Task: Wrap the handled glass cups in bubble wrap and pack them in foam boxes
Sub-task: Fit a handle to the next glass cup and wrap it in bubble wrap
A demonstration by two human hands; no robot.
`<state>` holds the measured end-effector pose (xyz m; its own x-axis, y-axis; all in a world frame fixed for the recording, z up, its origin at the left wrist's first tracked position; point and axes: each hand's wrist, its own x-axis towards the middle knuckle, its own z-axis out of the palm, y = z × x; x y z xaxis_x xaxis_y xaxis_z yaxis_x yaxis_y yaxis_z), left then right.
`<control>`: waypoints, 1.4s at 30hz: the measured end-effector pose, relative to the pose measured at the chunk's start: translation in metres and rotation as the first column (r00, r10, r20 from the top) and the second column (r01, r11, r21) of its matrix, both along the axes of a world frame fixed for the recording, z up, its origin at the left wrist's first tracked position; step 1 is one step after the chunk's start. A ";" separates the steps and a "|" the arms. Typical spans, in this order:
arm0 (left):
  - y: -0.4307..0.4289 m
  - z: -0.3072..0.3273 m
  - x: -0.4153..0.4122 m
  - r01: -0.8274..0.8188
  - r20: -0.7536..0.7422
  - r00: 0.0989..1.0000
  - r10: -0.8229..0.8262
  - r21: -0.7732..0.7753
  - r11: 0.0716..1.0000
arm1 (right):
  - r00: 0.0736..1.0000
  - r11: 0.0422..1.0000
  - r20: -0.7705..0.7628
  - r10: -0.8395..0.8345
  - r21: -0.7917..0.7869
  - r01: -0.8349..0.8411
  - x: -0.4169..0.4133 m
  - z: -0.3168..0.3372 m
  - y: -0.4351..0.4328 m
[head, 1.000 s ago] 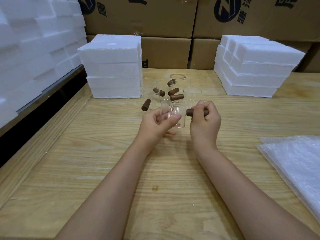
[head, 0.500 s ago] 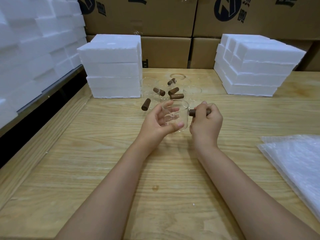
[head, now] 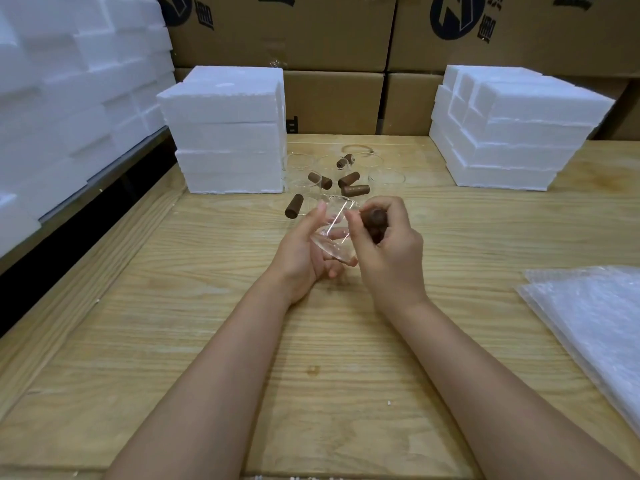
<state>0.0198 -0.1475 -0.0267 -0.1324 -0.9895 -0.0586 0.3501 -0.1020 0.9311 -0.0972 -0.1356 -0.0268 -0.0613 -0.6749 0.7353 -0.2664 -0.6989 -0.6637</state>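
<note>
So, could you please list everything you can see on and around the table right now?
held glass cup: one, clear with a brown handle, tilted between both hands above the table.
other glass cups: at least five brown handles show, clear bodies hard to count, between the foam stacks.
foam boxes: white, two stacks on the table, left and right; more at far left.
bubble wrap: clear sheets, piled at the table's right edge.
cardboard boxes: brown, stacked behind the table.
table: one, light wood.
left hand: holds the cup's body.
right hand: grips its handle.
</note>
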 end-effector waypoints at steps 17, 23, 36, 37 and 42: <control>-0.001 0.000 0.001 -0.093 -0.033 0.995 0.092 -0.033 0.995 | 0.994 0.992 0.093 0.061 0.107 -0.071 0.008 0.003 0.005; 0.003 0.001 0.000 -0.101 -0.094 0.991 0.090 -0.114 0.988 | 0.969 0.982 0.247 -0.028 0.189 -0.020 0.002 -0.001 -0.004; 0.004 -0.003 0.006 -0.030 0.048 0.998 0.047 -0.308 0.951 | 0.935 0.938 0.240 -0.261 0.291 0.187 -0.010 -0.007 -0.017; 0.003 -0.004 0.006 -0.032 0.066 0.996 0.056 -0.327 0.944 | 0.927 0.930 0.254 -0.275 0.316 0.189 -0.011 -0.007 -0.018; 0.002 -0.006 0.000 -0.070 0.180 0.970 0.162 -0.432 0.899 | 0.860 0.860 0.399 -0.318 0.502 0.085 -0.014 -0.007 -0.027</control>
